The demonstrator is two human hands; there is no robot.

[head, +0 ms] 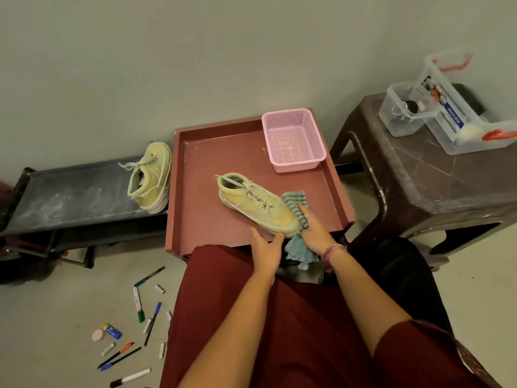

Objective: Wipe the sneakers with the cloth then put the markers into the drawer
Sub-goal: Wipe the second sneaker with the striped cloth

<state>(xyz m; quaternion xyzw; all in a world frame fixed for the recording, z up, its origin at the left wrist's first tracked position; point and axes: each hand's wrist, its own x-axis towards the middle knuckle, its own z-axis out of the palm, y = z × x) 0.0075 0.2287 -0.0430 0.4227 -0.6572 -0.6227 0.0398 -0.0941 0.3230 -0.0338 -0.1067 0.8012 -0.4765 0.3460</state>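
**Wiping a sneaker in the red tray**

Head view, looking down at my lap & both arms. My left hand (pixel 267 247) cups the toe end of a pale yellow-green sneaker (pixel 256 204), thumb & fingers wrapped round the sole edge, steadying it. My right hand (pixel 314 231) lies flat, fingers spread, pressing a striped teal cloth (pixel 296 204) against the sneaker's right side; the cloth's tail hangs over the near rim of the red tray (pixel 195 197). The sneaker sits mid-tray, toe toward me. A pink mesh basket (pixel 293 140) stands in the tray's far right corner.

The second sneaker (pixel 149 177) rests on a dark low rack (pixel 70 191) to the left, touching the tray's side. Markers (pixel 138 302) & pens lie scattered on the floor at lower left, beside my knee. Clear plastic boxes (pixel 447 107) sit on a brown stool (pixel 419 177) at right.
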